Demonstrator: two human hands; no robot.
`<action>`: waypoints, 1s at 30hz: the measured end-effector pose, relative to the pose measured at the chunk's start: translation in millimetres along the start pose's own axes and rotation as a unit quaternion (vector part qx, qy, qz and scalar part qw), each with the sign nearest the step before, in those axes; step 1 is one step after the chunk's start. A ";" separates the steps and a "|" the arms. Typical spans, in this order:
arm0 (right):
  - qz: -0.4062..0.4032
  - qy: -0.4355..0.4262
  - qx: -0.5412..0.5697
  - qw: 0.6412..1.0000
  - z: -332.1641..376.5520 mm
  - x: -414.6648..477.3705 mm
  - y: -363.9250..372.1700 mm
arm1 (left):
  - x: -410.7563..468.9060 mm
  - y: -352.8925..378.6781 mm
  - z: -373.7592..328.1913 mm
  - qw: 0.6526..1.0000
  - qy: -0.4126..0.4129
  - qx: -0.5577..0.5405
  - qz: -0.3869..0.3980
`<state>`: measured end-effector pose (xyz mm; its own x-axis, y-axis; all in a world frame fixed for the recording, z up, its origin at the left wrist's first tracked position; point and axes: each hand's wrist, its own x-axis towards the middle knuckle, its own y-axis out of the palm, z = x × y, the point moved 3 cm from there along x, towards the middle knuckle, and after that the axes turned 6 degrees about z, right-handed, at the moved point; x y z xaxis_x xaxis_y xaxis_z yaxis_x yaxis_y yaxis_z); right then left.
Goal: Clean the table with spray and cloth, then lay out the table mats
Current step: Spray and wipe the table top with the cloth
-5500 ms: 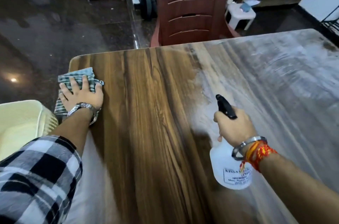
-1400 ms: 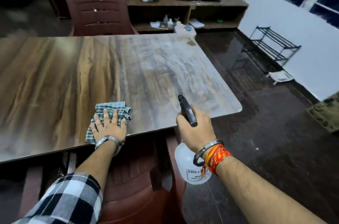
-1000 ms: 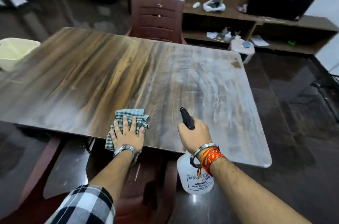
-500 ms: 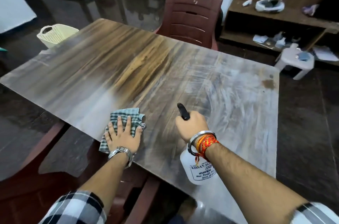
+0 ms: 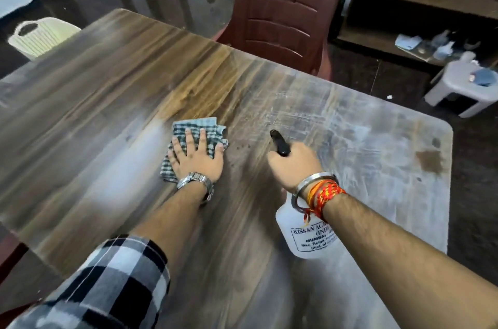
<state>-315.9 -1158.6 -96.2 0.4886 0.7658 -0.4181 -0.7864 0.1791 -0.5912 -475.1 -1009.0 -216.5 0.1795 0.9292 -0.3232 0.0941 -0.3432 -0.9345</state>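
Note:
A wood-grain table [image 5: 107,102] fills the view; its right half is streaked with whitish smears. My left hand [image 5: 196,158] lies flat, fingers spread, pressing a green checked cloth [image 5: 200,127] onto the middle of the table. To its right my right hand [image 5: 292,167] grips a white spray bottle [image 5: 304,234] by its black trigger head [image 5: 280,142], held just above the surface with the nozzle pointing away from me. No table mats are in view.
A dark red plastic chair [image 5: 285,10] stands at the table's far side. A cream basket [image 5: 40,37] sits on the floor at far left. A white stool [image 5: 463,88] and a low wooden shelf [image 5: 420,13] with clutter are at the right.
The cloth under my left hand has slid from the near edge toward the table's middle. My right hand with the bottle has come over the tabletop. The view has swung closer.

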 end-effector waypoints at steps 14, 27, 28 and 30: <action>-0.098 0.020 0.046 0.994 -72.4 88.0 -116.9 | 225.8 -44.7 -162.7 0.997 0.059 0.042 -0.030; -0.177 0.082 0.121 0.973 -123.5 71.4 -184.7 | 120.2 29.0 -365.2 0.927 0.347 0.139 -0.005; -0.188 0.084 0.124 0.971 -123.8 64.5 -191.5 | 87.0 42.9 -388.0 0.916 0.378 0.131 0.006; -0.210 0.086 0.140 0.964 -125.5 50.5 -204.5 | 21.5 62.8 -433.9 0.893 0.437 0.098 0.056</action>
<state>-83.0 -1234.1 -83.0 0.8221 0.4805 -0.3053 -0.5656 0.6283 -0.5342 -40.4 -1070.2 -217.4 0.8802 0.3999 -0.2558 -0.1289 -0.3171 -0.9396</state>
